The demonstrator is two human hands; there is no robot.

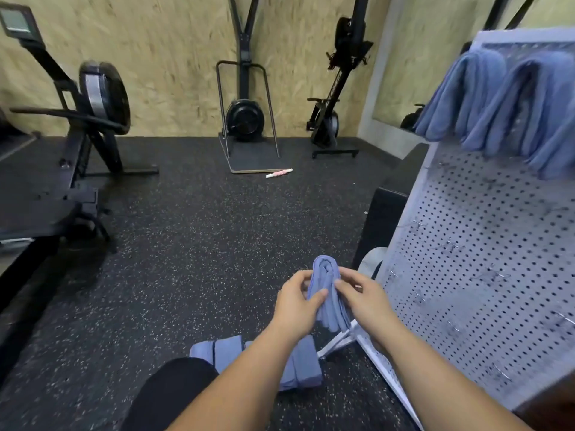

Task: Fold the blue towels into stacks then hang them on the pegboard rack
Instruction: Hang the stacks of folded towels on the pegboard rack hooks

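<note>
Lettering on the upright rower (334,85) is blurred, can't read it. Left hand (294,301) and right hand (365,298) both grip one blue towel (326,293), fingers (350,275) curled round it. It's folded into a narrow bundle, fold on top, held above the floor (202,244) just beside the pegboard rack (473,259). More folded towels (224,353) lie on the floor under the forearms. Two hung towels (497,98) drape at the rack's top; perforated panel below them is bare. Open floor ahead, a pink-white stick (279,173) well apart.
</note>
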